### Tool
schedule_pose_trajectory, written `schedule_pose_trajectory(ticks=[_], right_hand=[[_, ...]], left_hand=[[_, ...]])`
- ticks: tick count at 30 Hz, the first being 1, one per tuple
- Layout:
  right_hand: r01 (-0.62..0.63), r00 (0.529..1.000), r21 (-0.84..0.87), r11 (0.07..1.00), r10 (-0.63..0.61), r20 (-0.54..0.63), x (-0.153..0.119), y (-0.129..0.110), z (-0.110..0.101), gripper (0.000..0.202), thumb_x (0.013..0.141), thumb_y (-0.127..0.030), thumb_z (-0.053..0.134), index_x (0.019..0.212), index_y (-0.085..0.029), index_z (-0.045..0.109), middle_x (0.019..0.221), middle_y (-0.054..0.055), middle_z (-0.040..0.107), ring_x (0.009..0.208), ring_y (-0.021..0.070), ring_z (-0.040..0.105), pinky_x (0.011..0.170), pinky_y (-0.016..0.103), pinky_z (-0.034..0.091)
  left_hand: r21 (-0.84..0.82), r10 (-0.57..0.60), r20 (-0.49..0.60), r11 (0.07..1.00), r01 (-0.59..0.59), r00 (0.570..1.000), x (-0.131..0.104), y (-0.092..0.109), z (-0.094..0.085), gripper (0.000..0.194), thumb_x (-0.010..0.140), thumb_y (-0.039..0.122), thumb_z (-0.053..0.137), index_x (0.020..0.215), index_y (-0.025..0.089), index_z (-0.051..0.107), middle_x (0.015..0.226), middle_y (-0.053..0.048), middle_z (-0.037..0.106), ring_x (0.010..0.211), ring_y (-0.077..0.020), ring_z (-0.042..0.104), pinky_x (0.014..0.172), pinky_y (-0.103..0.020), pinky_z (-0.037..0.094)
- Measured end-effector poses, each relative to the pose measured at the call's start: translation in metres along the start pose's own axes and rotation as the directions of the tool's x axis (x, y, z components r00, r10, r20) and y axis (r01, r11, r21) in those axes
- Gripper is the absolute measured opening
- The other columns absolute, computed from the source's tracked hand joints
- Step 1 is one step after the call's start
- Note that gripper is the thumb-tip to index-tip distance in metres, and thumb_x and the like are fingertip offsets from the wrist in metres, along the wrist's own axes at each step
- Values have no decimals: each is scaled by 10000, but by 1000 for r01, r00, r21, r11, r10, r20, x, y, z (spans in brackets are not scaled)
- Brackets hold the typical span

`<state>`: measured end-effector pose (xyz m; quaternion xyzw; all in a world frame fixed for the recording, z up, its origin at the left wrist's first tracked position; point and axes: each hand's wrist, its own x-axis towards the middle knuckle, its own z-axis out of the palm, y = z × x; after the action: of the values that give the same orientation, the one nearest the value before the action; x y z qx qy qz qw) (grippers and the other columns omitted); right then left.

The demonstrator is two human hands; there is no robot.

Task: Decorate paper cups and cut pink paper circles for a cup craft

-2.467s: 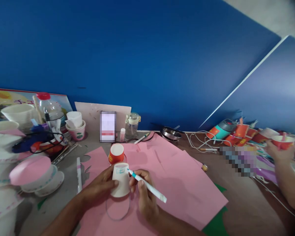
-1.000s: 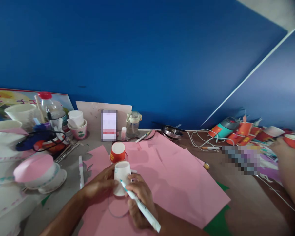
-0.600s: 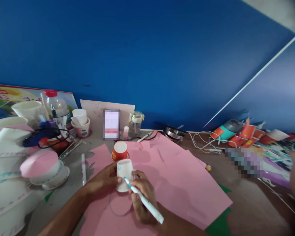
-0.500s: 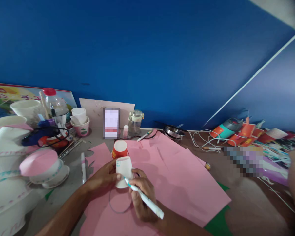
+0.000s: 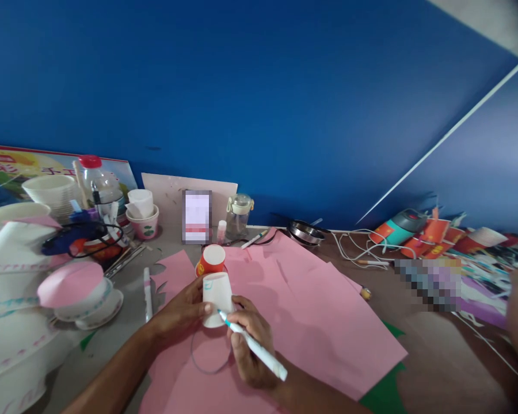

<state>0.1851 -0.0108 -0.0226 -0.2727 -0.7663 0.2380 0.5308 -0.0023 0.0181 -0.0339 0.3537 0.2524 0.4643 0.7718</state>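
White paper cup (image 5: 216, 296): plain matte side, slight taper, small teal line drawing near the upper left, rest of the visible side blank. It sits between your two hands, above the pink paper (image 5: 315, 333), just in front of the red cup (image 5: 213, 260). Your left hand (image 5: 181, 313) is curled around the cup's left side, thumb pressed on the front. Your right hand (image 5: 252, 345) is bent into a writing pinch on the white marker (image 5: 261, 353), teal end up at the cup's front; can't tell if the tip touches. Can't tell either whether your right fingers brush the cup.

Counts: one cup in your grasp, one marker in your fingers. One red cup, upright, pale inside. One pen with a pinkish band (image 5: 148, 296) lying left of the paper, one more pen (image 5: 254, 238) at the back. One lidded clear jar (image 5: 238, 217), one small pink-and-white bottle (image 5: 221, 232) beside it, one blurred-out screen (image 5: 197, 217). One red-capped bottle (image 5: 103, 183) on your left. Stacked white cups (image 5: 54, 198) nearby: too tight to count.
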Motion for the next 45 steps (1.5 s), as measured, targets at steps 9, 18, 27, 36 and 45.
schedule_pose_trajectory(ticks=[9, 18, 27, 36, 45], right_hand=[[15, 1000, -31, 999, -16, -16, -3, 3, 2, 213, 933, -269, 431, 1104, -218, 546, 868, 81, 638, 1088, 275, 606, 848, 426, 551], [57, 998, -37, 998, -57, -3, 3, -2, -1, 190, 894, -199, 441, 1043, -224, 557, 784, 49, 636, 947, 246, 645, 881, 450, 537], [-32, 999, 25, 999, 32, -30, 2, -5, -3, 157, 927, -271, 443, 987, -229, 582, 766, 50, 634, 1045, 262, 627, 864, 413, 538], [-5, 1000, -6, 1000, 5, -24, 2, -3, -2, 156, 913, -234, 449, 985, -221, 587, 805, 52, 653, 1035, 251, 626, 864, 402, 541], [50, 999, -16, 999, -50, -10, 6, -5, -3, 154, 885, -178, 443, 940, -232, 576, 735, 15, 647, 813, 200, 646, 899, 419, 524]], left_hand=[[8, 13, 29, 1000, -13, 999, 0, -3, -4, 624, 709, 259, 813, 1269, 209, 543, 1083, -104, 639, 959, -242, 614, 769, -317, 485], [3, 9, 67, 1000, -9, 998, -1, -3, -4, 567, 753, 237, 772, 1271, 222, 541, 1035, -83, 625, 903, -208, 601, 736, -299, 475], [26, 13, 62, 1000, -15, 998, -1, -5, -7, 595, 750, 242, 772, 1291, 217, 525, 1093, -100, 609, 948, -228, 585, 762, -321, 469], [30, 12, 72, 999, -14, 997, -1, -2, -5, 559, 753, 248, 770, 1263, 212, 542, 1065, -96, 608, 930, -227, 584, 759, -324, 473], [39, 4, 58, 999, -6, 998, 1, -2, -4, 568, 732, 251, 788, 1248, 206, 554, 1043, -88, 598, 887, -204, 578, 713, -295, 466]])
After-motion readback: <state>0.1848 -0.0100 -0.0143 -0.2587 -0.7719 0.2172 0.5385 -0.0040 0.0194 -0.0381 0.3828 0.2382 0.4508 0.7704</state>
